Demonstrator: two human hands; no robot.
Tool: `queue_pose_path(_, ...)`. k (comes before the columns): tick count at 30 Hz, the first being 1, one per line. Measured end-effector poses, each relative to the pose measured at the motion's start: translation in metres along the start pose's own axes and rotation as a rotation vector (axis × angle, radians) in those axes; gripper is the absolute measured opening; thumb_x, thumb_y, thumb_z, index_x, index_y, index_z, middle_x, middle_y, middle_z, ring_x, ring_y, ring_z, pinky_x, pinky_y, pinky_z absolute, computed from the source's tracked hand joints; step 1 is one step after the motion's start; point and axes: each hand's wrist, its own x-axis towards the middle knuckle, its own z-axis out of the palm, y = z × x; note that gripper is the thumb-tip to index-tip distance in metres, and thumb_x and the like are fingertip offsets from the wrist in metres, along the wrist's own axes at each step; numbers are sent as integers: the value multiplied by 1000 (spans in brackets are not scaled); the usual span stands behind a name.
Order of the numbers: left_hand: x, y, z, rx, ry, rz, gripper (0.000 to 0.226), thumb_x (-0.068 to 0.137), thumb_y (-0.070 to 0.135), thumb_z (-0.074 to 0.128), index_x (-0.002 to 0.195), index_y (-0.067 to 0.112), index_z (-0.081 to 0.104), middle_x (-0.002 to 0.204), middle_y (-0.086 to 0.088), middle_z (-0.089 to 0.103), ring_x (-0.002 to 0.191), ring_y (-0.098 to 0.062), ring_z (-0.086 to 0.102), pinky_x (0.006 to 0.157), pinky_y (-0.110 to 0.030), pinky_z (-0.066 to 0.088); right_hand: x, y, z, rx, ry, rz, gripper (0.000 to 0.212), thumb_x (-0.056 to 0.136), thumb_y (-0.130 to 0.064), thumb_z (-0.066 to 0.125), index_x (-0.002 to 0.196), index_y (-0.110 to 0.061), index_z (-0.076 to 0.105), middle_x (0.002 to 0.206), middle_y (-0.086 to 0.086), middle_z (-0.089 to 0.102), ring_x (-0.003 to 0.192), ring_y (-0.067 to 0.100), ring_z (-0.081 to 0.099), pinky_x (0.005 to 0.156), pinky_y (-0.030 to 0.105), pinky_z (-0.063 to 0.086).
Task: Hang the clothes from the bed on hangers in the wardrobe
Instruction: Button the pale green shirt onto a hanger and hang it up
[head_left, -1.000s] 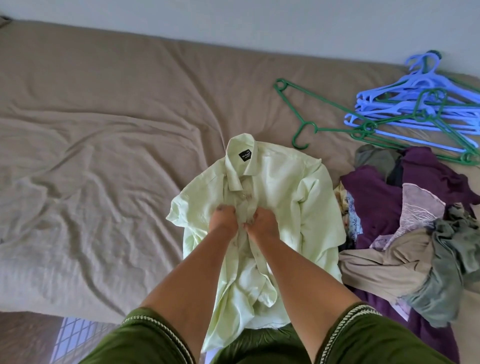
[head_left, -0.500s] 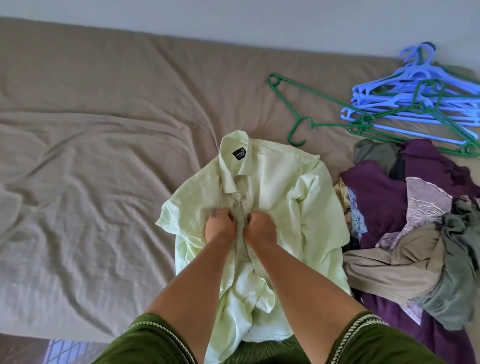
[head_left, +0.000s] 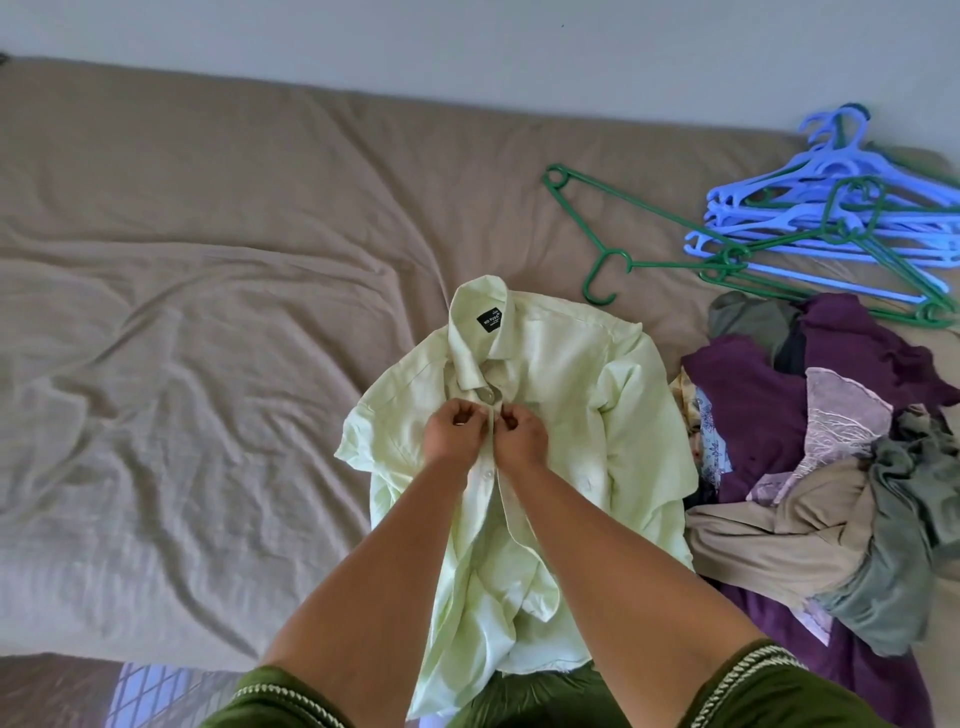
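A pale green collared shirt (head_left: 566, 395) lies face up on the bed, collar toward the wall, its hem hanging over the near edge. My left hand (head_left: 453, 430) and my right hand (head_left: 521, 436) sit side by side on its chest, just below the collar. Both pinch the button placket with curled fingers, one on each side of it. A single green hanger (head_left: 613, 244) lies beyond the shirt to the right. Farther right is a stack of blue and green hangers (head_left: 831, 218).
A heap of crumpled clothes (head_left: 810, 467), purple, beige and grey-green, lies right of the shirt. The bed (head_left: 208, 364) has a wrinkled tan sheet stretching left. A pale wall (head_left: 467, 47) runs behind it. The wardrobe is out of view.
Both hands have shifted a little up the shirt front, toward the collar, and the fingers now pinch the placket near a button. The camera view rose slightly.
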Motion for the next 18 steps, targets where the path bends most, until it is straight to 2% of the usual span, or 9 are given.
queue_pose_path(5, -6, 46, -19, -136, 150, -12, 14, 91, 17, 63, 78, 17, 58, 70, 3, 62, 68, -17, 61, 64, -27, 52, 2, -49, -15, 312, 34, 110, 18, 96, -13, 54, 107, -5, 66, 93, 3, 61, 86, 19, 56, 75, 24, 41)
queue_pose_path(10, -11, 68, -29, -268, 52, -75, 9, 90, 17, 66, 83, 13, 62, 77, 0, 65, 72, -18, 65, 82, -36, 57, 0, -68, -24, 451, -122, 162, 11, 93, -13, 59, 92, -14, 71, 100, 10, 72, 94, 26, 67, 91, 38, 54)
queue_pose_path(12, -15, 77, -31, -278, 47, -76, 8, 90, 16, 66, 83, 12, 62, 75, 0, 64, 71, -17, 63, 84, -37, 57, -5, -75, -28, 453, -146, 177, 12, 93, -13, 60, 86, -16, 70, 90, 10, 71, 81, 24, 66, 82, 34, 56)
queue_pose_path(14, -17, 78, -32, -254, 46, -73, 8, 89, 17, 67, 83, 12, 64, 73, 1, 65, 70, -16, 62, 85, -38, 57, -9, -80, -32, 488, -142, 189, 8, 92, -10, 62, 91, -11, 69, 78, 7, 66, 66, 18, 57, 66, 27, 52)
queue_pose_path(15, -17, 79, -33, -227, 44, -69, 8, 88, 17, 67, 82, 13, 64, 72, 1, 65, 70, -16, 62, 85, -38, 58, -10, -84, -33, 505, -139, 190, 8, 91, -7, 62, 96, -8, 69, 76, 6, 65, 63, 15, 55, 64, 24, 51)
queue_pose_path(18, -17, 79, -39, -180, 34, -59, 8, 87, 18, 68, 83, 12, 66, 73, 0, 68, 70, -16, 65, 83, -39, 58, -12, -91, -34, 519, -140, 166, 17, 87, 3, 63, 101, -5, 68, 80, 4, 69, 70, 14, 61, 73, 27, 55)
